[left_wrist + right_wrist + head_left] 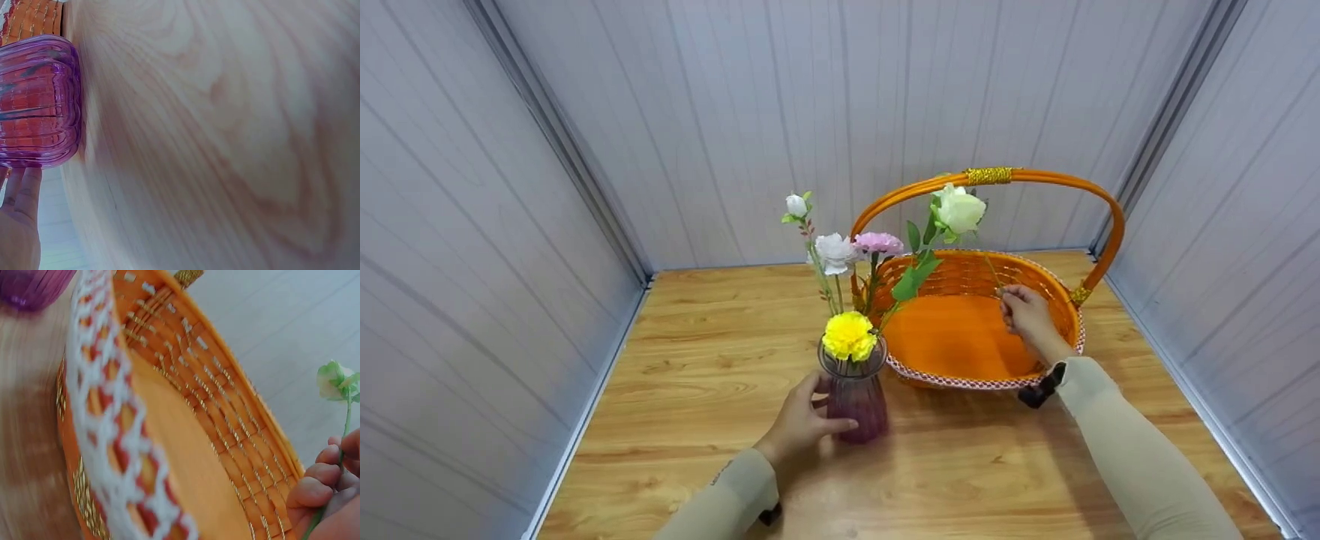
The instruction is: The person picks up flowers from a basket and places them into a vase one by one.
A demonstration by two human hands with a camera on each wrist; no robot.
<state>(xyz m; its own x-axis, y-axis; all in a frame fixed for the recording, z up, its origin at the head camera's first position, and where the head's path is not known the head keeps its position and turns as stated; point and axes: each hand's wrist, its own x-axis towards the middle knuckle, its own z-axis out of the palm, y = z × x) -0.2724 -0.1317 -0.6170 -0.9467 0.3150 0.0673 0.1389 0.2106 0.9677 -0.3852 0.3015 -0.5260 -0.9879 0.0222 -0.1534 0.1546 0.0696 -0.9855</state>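
My left hand (799, 424) holds the side of a purple ribbed glass vase (859, 409), thumb in front and fingers at the left; the left wrist view shows fingertips against the glass (39, 107). In the vase stand a yellow carnation (849, 336), a white flower (835, 253), a pink carnation (878, 243), a small white bud (796, 205) and a leafy pale rose (960, 210). My right hand (1031, 319) pinches a thin green stem (994, 274) over the basket. In the right wrist view that stem carries a pale flower (333, 379), hidden behind the rose in the head view.
An orange woven basket (960, 385) with a tall arched handle (1102, 225) stands on the wooden table (682, 360), right of the vase. Its rim has red and white braid. Pale panel walls (720, 135) enclose the table at back, left and right.
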